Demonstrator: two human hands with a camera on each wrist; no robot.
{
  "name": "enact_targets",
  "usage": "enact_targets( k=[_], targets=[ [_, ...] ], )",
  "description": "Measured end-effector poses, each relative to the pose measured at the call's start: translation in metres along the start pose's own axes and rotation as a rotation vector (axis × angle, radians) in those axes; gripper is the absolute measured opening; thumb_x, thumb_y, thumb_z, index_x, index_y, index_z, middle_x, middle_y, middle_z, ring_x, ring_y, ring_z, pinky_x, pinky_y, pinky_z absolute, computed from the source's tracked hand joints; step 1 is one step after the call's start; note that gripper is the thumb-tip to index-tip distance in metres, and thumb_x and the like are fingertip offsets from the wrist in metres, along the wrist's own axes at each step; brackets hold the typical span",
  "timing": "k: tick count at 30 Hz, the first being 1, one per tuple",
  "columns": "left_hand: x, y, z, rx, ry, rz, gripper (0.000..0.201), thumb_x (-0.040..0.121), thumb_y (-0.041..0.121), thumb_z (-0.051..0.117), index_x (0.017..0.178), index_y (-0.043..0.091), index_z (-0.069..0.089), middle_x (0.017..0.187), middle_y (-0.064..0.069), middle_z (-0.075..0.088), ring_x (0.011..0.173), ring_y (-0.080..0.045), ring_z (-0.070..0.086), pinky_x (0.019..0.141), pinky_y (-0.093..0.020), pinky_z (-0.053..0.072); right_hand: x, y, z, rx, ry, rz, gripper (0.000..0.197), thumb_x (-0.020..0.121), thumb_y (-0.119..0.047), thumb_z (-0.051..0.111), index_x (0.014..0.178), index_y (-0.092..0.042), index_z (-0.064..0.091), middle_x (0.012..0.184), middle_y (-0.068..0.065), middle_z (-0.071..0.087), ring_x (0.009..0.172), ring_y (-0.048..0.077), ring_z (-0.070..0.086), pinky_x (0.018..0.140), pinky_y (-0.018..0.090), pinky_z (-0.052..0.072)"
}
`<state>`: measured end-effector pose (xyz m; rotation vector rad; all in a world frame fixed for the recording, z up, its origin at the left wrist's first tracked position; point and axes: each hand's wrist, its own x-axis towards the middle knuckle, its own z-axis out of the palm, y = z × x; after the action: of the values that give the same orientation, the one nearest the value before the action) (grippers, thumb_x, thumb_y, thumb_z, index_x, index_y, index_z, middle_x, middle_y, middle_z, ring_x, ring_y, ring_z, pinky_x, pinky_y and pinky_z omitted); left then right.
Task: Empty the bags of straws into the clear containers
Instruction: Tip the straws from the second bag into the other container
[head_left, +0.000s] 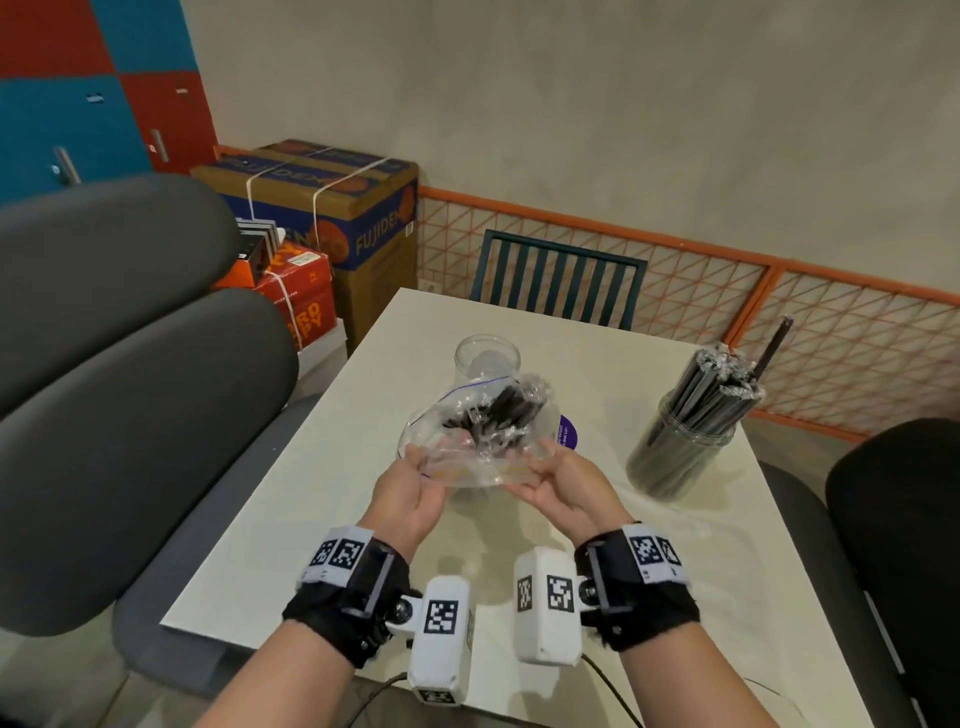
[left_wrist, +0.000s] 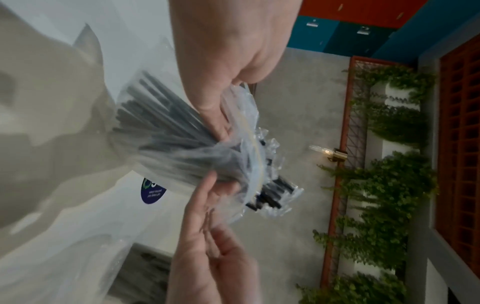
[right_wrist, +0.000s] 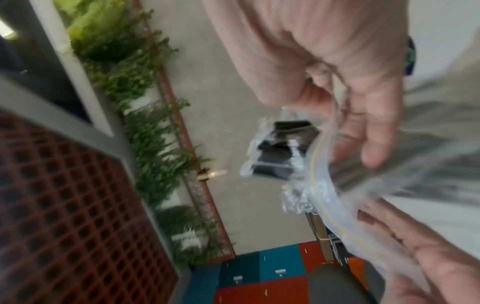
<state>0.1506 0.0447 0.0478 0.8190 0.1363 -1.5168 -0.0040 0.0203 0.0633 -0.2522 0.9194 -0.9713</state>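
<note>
A clear zip bag (head_left: 467, 441) of black straws (head_left: 498, 410) hangs over the table between both hands. My left hand (head_left: 415, 460) pinches its rim on the left, and in the left wrist view the thumb and fingers of that hand (left_wrist: 221, 127) nip the plastic. My right hand (head_left: 540, 460) grips the rim on the right with curled fingers (right_wrist: 374, 148). The bag's mouth is spread open and wrapped straw ends (left_wrist: 270, 197) stick out of it. An empty clear container (head_left: 485, 358) stands just behind the bag. A second clear container (head_left: 685, 441) at the right is packed with black straws.
The white table (head_left: 322, 509) has grey padded seats (head_left: 130, 415) along its left side and a dark seat (head_left: 893, 519) at the right. A slatted chair (head_left: 558, 280) stands at the far edge. Cardboard boxes (head_left: 337, 208) are stacked by the wall. A purple label (head_left: 567, 431) shows beside the bag.
</note>
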Motion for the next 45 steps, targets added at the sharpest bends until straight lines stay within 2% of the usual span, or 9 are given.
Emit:
enact_targets(
  k=[4,10,13,20,24,27,32,39,45],
  targets=[
    [0.0,0.005,-0.008,0.015,0.058,-0.141,0.06,0.085,-0.017,0.013,0.14,-0.003,0.03,0.138,-0.031,0.039,0.117,-0.04,0.05,0.111,-0.051,0.028,0.02,0.01,-0.017,0.137,0.083,0.001,0.029,0.071,0.018,0.028,0.069,-0.008,0.041,0.055,0.007,0.042,0.038,0.015,0.046,0.045,0.028,0.051],
    [-0.006,0.021,-0.009,0.532,0.0,-0.247,0.004,0.087,0.009,0.048,0.089,0.007,0.051,0.09,-0.016,0.053,0.076,-0.03,0.059,0.053,-0.042,0.057,0.009,0.008,-0.015,-0.097,-0.142,0.073,0.021,0.091,-0.026,0.043,0.087,-0.013,0.06,0.056,0.005,0.06,0.041,0.017,0.058,0.051,0.031,0.056],
    [-0.002,0.026,-0.007,0.749,-0.025,-0.235,0.007,0.09,0.012,0.054,0.086,0.008,0.058,0.094,-0.014,0.056,0.073,-0.027,0.06,0.05,-0.038,0.058,0.006,0.009,-0.011,-0.329,-0.118,0.068,0.035,0.088,-0.045,0.057,0.096,-0.012,0.068,0.064,0.006,0.067,0.049,0.017,0.061,0.057,0.025,0.055],
    [0.002,0.035,-0.009,0.791,0.032,-0.074,0.036,0.084,0.001,0.032,0.063,0.007,0.061,0.052,-0.005,0.066,0.068,-0.024,0.059,0.059,-0.035,0.051,0.014,0.002,-0.027,-0.85,0.301,-0.255,0.021,0.094,-0.01,0.04,0.076,-0.01,0.052,0.075,0.006,0.045,0.066,0.017,0.045,0.049,0.028,0.045],
    [-0.008,0.034,-0.001,0.991,-0.052,-0.025,0.019,0.086,0.012,0.033,0.082,0.01,0.051,0.076,-0.006,0.062,0.082,-0.027,0.062,0.074,-0.039,0.049,0.013,0.002,-0.025,-0.787,0.175,-0.371,0.01,0.096,-0.009,0.041,0.104,-0.014,0.044,0.089,0.004,0.055,0.065,0.017,0.053,0.045,0.028,0.047],
    [-0.004,0.034,0.0,1.267,-0.123,0.179,0.025,0.087,0.029,0.053,0.105,0.014,0.044,0.095,-0.003,0.057,0.087,-0.021,0.064,0.068,-0.035,0.051,0.019,0.003,-0.023,-0.822,0.069,-0.412,0.046,0.09,-0.004,0.052,0.13,-0.023,0.039,0.096,0.0,0.06,0.061,0.014,0.051,0.041,0.021,0.044],
    [0.008,0.041,-0.001,1.508,-0.14,0.485,0.018,0.087,0.017,0.056,0.074,0.007,0.051,0.071,-0.01,0.052,0.069,-0.025,0.056,0.052,-0.03,0.047,0.023,0.008,-0.015,-0.916,0.09,-0.454,0.045,0.092,0.0,0.041,0.123,-0.032,0.044,0.073,-0.008,0.049,0.049,0.008,0.034,0.045,0.021,0.034],
    [0.014,0.053,-0.002,0.59,-0.018,-0.064,0.031,0.098,-0.003,0.028,0.072,0.0,0.044,0.05,-0.015,0.06,0.036,-0.022,0.061,0.035,-0.032,0.051,0.025,0.014,-0.015,-1.023,0.084,-0.344,0.02,0.089,0.001,0.051,0.097,0.014,0.063,0.101,0.036,0.064,0.083,0.031,0.062,0.079,0.041,0.05],
    [0.028,0.047,-0.022,0.497,0.005,-0.137,0.031,0.094,0.021,0.04,0.109,0.0,0.056,0.085,-0.017,0.064,0.078,-0.027,0.06,0.07,-0.036,0.051,0.031,0.018,0.002,-0.653,0.048,-0.086,0.036,0.093,-0.02,0.051,0.115,0.007,0.058,0.077,0.011,0.065,0.065,0.021,0.064,0.056,0.027,0.056]
  ],
)
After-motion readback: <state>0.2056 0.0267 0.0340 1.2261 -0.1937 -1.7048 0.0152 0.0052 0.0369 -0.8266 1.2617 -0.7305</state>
